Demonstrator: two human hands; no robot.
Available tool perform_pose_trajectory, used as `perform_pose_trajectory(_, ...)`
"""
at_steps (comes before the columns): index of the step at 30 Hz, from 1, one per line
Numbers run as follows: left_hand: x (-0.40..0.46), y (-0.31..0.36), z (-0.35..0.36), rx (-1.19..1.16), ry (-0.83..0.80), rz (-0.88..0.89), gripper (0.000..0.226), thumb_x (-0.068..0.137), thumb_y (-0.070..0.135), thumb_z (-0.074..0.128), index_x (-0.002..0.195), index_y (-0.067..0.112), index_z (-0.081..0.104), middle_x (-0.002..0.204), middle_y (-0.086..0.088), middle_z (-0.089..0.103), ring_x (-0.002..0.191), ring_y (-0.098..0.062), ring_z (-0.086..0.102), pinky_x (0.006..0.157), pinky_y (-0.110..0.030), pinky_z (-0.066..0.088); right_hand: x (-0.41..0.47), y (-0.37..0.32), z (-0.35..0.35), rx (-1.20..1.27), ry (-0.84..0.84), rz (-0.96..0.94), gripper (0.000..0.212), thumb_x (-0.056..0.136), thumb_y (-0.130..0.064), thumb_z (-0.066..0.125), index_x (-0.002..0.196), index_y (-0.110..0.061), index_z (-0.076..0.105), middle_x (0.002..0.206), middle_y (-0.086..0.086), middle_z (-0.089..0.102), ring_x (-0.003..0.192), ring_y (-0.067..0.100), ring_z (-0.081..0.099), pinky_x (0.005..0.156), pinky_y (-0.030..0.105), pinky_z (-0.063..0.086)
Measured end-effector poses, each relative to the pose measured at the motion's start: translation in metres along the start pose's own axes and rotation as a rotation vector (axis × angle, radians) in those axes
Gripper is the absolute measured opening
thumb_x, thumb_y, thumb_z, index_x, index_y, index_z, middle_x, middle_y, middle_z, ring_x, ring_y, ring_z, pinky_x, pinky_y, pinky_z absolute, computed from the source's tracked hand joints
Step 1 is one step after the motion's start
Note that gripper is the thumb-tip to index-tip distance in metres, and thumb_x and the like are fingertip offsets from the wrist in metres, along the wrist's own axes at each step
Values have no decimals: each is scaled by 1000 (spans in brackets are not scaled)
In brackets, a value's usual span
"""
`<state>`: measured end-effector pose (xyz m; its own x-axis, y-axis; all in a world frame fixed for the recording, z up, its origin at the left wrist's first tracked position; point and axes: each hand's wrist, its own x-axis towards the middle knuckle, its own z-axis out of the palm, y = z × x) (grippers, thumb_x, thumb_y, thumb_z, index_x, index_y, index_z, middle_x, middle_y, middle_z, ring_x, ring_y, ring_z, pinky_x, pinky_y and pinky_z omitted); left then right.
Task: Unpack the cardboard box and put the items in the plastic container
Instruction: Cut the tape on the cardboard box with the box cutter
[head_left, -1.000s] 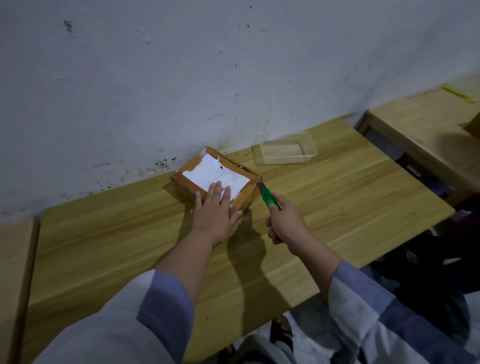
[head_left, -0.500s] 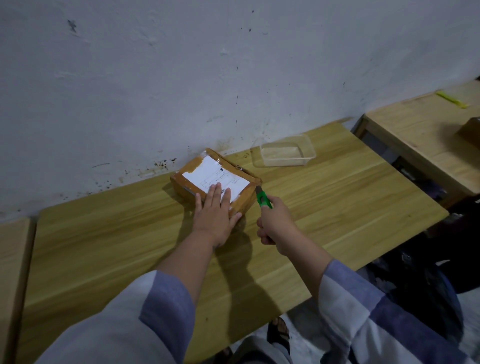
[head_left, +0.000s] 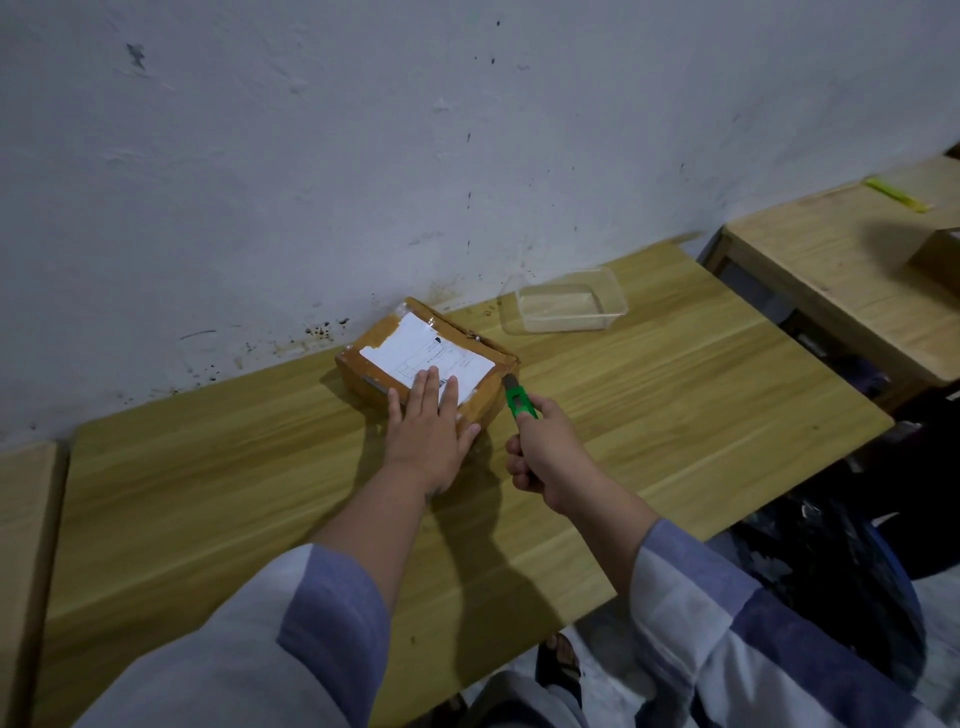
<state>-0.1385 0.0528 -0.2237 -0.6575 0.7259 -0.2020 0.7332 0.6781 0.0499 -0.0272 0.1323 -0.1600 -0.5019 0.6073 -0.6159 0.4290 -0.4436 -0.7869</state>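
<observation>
A flat, taped cardboard box with a white shipping label lies on the wooden table near the wall. My left hand rests flat on the box's near corner, fingers spread over the label. My right hand grips a green utility knife, whose blade tip touches the box's right edge. The clear plastic container sits to the right of the box by the wall and looks empty.
The white wall runs right behind the box and container. A second wooden table stands at the right with a yellow-green item and a brown box corner on it. Dark bags lie on the floor at the right.
My right hand has kept the knife at the box's right side, shifting slightly along the edge. My left hand stays pressed on the box.
</observation>
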Motion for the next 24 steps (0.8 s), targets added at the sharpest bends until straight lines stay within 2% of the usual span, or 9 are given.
perform_pose_trajectory(7, -1, 0, 1, -22, 11, 2, 69, 99, 54, 17, 153, 18, -6, 160, -8, -14, 147, -23, -17, 117, -49, -7, -1, 9, -4, -79, 17, -52, 40, 100, -19, 31, 137, -34, 34, 69, 2, 45, 43, 12, 36, 36, 20, 30)
perform_pose_trajectory(12, -1, -1, 2, -15, 15, 0, 69, 98, 54, 17, 153, 18, -5, 160, -8, -14, 147, -23, -17, 117, -49, -7, 1, 14, 2, -116, 38, -54, 39, 101, -22, 32, 138, -36, 33, 82, 5, 47, 45, 13, 40, 36, 20, 32)
perform_pose_trajectory(15, 0, 0, 2, -12, 11, -5, 67, 99, 52, 17, 153, 19, -6, 160, -7, -14, 146, -23, -18, 116, -49, -8, -8, 22, 7, -101, -36, -37, 39, 100, -21, 32, 137, -34, 35, 74, 4, 47, 44, 11, 37, 36, 19, 31)
perform_pose_trajectory(18, 1, -1, 3, -22, 11, -7, 66, 100, 51, 18, 153, 20, -5, 161, -7, -14, 146, -22, -18, 116, -49, -9, -12, 30, 16, -101, -24, -53, 40, 100, -23, 33, 139, -35, 33, 85, 4, 48, 45, 11, 38, 35, 17, 31)
perform_pose_trajectory(24, -2, -3, 2, -25, 4, 7, 69, 99, 55, 17, 153, 19, -6, 160, -6, -14, 146, -21, -18, 116, -48, -8, -7, 21, 4, -49, -1, -66, 39, 100, -22, 33, 136, -37, 36, 74, 1, 46, 42, 11, 37, 36, 19, 31)
